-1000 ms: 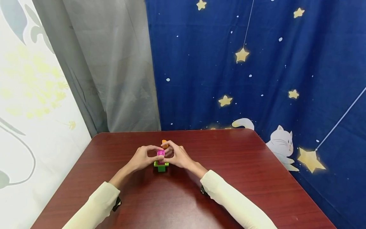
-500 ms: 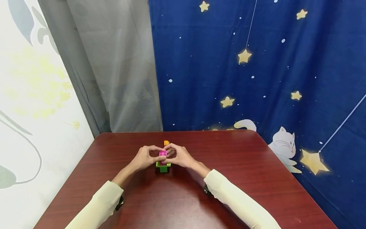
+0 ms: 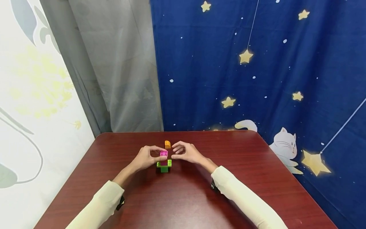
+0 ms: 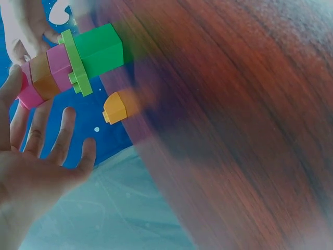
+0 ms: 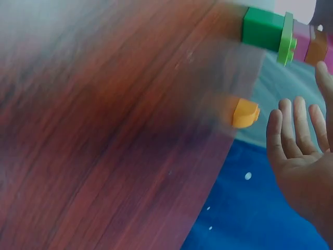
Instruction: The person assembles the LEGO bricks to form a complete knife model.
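A stack of toy building bricks stands on the table, with a green brick [image 4: 101, 50] at the bottom and a lime plate [image 4: 77, 62] over it. Above these come a pink brick [image 4: 60, 66], an orange-brown brick [image 4: 43, 77] and a bright pink top brick [image 3: 164, 153]. My left hand [image 3: 146, 159] pinches the top brick between thumb and index finger, its other fingers spread. Just right of the stack is my right hand [image 3: 187, 153], fingers loosely bent and holding nothing. Behind the stack lies a rounded orange brick [image 3: 167, 144], near the right fingertips in the head view.
The dark red wooden table [image 3: 228, 178] reaches back to a grey curtain [image 3: 128, 79] and a blue star-patterned curtain [image 3: 200, 79]. A white patterned panel [image 3: 34, 127] stands along the left side.
My right hand has let go of the stack's top and drawn away to the right, uncovering the rounded orange brick. My left hand keeps its pinch on the top brick.
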Demonstrator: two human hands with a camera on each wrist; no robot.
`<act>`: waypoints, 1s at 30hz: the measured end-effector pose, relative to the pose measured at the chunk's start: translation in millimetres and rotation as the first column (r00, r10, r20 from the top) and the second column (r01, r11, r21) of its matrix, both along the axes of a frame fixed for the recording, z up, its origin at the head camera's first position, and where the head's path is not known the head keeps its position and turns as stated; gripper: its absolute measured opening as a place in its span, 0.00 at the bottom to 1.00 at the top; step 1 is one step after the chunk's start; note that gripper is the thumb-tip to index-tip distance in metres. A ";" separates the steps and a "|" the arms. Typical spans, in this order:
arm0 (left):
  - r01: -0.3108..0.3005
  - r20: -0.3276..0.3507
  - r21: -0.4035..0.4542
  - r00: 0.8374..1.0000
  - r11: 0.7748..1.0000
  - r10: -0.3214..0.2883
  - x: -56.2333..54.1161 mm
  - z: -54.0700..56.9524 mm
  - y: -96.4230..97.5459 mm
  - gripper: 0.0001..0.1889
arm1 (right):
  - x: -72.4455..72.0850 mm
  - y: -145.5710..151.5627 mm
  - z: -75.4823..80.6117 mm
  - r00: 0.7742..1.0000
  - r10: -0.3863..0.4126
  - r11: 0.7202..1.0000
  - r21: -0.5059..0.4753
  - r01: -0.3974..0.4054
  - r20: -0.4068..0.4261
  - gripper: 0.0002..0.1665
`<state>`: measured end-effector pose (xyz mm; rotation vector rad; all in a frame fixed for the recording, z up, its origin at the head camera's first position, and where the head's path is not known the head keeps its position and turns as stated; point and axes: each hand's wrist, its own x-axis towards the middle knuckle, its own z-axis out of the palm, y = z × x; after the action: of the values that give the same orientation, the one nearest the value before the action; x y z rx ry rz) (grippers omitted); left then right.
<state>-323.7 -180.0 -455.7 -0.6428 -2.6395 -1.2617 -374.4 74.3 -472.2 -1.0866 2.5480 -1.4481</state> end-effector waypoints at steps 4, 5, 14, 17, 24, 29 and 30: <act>-0.011 -0.002 -0.004 1.000 1.000 0.011 -0.4 -1.1 -2.4 0.17 | -10.2 3.8 -6.4 1.000 -0.018 1.000 0.015 0.018 0.015 0.29; -0.014 -0.002 -0.005 1.000 1.000 0.014 -0.5 -1.4 -2.8 0.17 | -12.2 4.2 -8.1 1.000 -0.020 1.000 0.017 0.020 0.018 0.28; -0.022 0.013 -0.005 1.000 1.000 0.022 -0.8 -2.7 -5.2 0.17 | -29.5 2.2 -19.8 0.997 -0.042 0.997 0.063 0.037 0.072 0.27; -0.022 0.015 -0.004 1.000 1.000 0.022 -1.6 -0.9 -5.3 0.17 | -36.1 1.0 -20.6 0.995 -0.061 0.996 0.070 0.055 0.083 0.26; -0.011 0.022 -0.003 1.000 1.000 0.011 -1.6 3.1 -2.4 0.17 | -50.8 -2.1 -22.6 0.984 -0.114 0.991 0.079 0.104 0.133 0.28; -0.008 0.036 0.004 0.999 1.000 0.007 0.5 3.2 -0.3 0.17 | -60.8 -6.8 -25.9 0.980 -0.136 0.989 0.075 0.126 0.144 0.28; -0.008 0.038 0.007 0.999 1.000 0.007 0.5 2.8 -0.1 0.17 | -62.9 -7.9 -26.8 0.980 -0.140 0.989 0.071 0.131 0.141 0.28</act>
<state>-323.2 -180.1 -452.9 -0.6136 -2.6641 -1.2927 -437.3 66.4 -499.1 -0.7820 2.5876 -1.4083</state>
